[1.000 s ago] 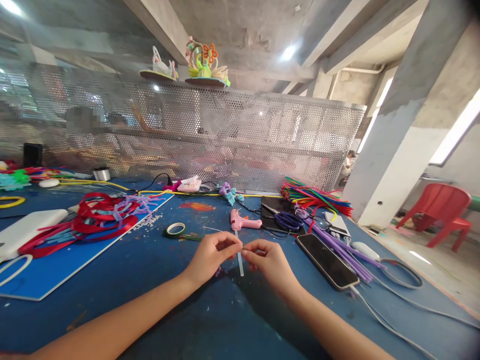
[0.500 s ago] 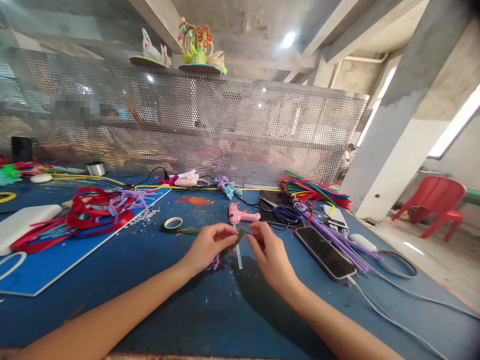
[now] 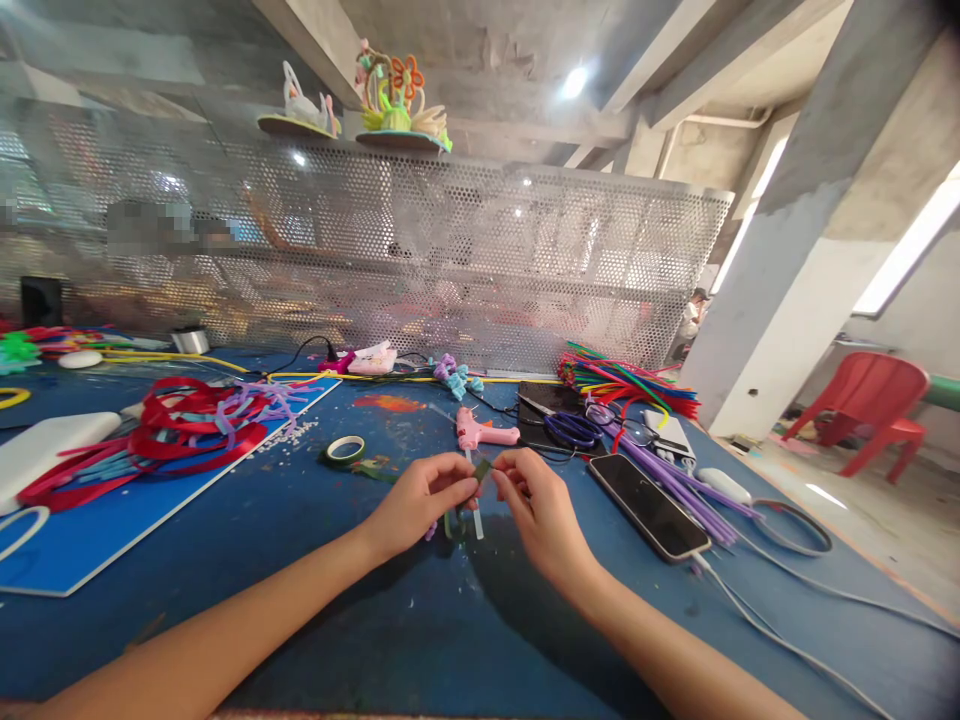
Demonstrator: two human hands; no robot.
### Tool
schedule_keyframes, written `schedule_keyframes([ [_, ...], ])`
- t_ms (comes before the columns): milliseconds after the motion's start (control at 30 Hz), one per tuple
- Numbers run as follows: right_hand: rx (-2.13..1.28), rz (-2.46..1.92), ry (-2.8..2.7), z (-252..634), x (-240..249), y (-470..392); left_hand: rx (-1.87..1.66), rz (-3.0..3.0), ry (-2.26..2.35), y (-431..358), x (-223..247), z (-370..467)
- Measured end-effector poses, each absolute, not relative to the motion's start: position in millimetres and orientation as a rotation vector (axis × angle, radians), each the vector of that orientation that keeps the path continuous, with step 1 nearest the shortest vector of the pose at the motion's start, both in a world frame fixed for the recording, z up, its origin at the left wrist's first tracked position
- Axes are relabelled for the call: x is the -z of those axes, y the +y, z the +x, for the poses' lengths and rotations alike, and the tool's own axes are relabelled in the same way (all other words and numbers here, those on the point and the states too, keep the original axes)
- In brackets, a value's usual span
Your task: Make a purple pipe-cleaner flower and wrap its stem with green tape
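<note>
Between both hands, at the middle of the table, is a piece of dark green tape [image 3: 484, 470]. My left hand [image 3: 424, 500] pinches one end, and a bit of a purple fuzzy piece [image 3: 430, 531] shows below its fingers. My right hand [image 3: 534, 500] has its thumb and fingers closed on the tape's other end. A roll of green tape [image 3: 346, 449] lies to the left of my left hand, its strip trailing toward that hand. Just beyond the hands rests a pink glue gun [image 3: 486, 432], with a clear glue stick [image 3: 478, 520] reaching back toward me.
Red ribbons [image 3: 161, 430] and purple stems lie on a blue board [image 3: 97, 540] at left. Scissors [image 3: 570, 428], a phone [image 3: 649, 507], purple stems [image 3: 675, 480] and white cables are at right. Colourful stems [image 3: 630, 380] lie before the perforated metal screen [image 3: 450, 260].
My right hand has come slightly closer to my left hand, and its fingers now meet the green tape. More of a green strip shows hanging below my left hand.
</note>
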State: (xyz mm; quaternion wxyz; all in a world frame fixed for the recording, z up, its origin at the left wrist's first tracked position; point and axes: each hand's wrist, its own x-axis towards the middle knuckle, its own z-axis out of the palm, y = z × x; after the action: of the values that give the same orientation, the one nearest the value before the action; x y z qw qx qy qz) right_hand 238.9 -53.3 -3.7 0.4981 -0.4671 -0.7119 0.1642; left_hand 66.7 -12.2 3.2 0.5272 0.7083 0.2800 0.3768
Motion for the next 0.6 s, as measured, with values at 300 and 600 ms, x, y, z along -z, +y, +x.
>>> schedule_keyframes([
  [300, -0.406, -1.172, -1.732, 235.7, 6.1, -53.4, -0.935, 1.542, 0.619, -11.0, 1.9, 67.6],
  [600, -0.522, -1.145, -1.788, 234.1, 3.2, -56.8, -1.021, 1.904, 0.831, -15.9, -14.0, 60.1],
])
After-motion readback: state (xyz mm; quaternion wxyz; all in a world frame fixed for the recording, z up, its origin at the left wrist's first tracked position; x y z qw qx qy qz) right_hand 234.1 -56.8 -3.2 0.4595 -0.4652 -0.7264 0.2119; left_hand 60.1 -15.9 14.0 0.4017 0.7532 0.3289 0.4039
